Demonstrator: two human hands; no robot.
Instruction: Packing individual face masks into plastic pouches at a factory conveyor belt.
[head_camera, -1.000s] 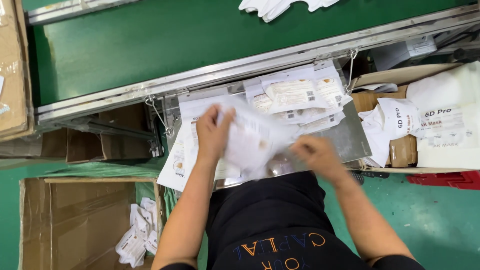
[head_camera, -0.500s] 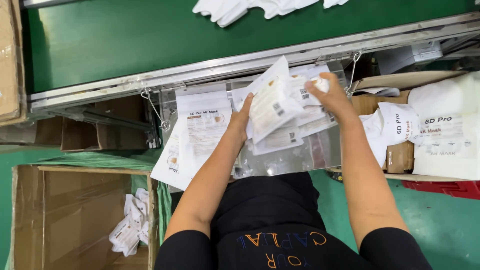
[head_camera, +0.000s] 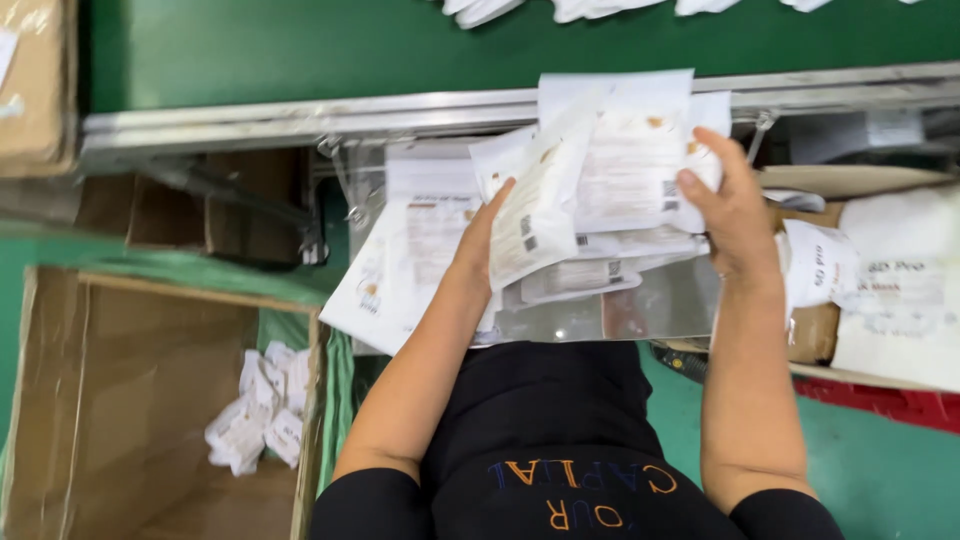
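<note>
Above the steel tray's (head_camera: 660, 310) far edge, left hand (head_camera: 480, 245) and right hand (head_camera: 735, 215) clasp a fanned stack of white packets (head_camera: 610, 170), long axes pointing toward the green conveyor (head_camera: 300, 45).

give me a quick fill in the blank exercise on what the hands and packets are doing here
1. The left hand and right hand together hold a bunch of flat white ____ between them.
2. Beyond the hands runs a conveyor belt whose surface is ____ in colour.
3. The open cardboard box on the floor, with a few white packets in it, lies on the person's ____ side.

Missing words: packets; green; left
</note>
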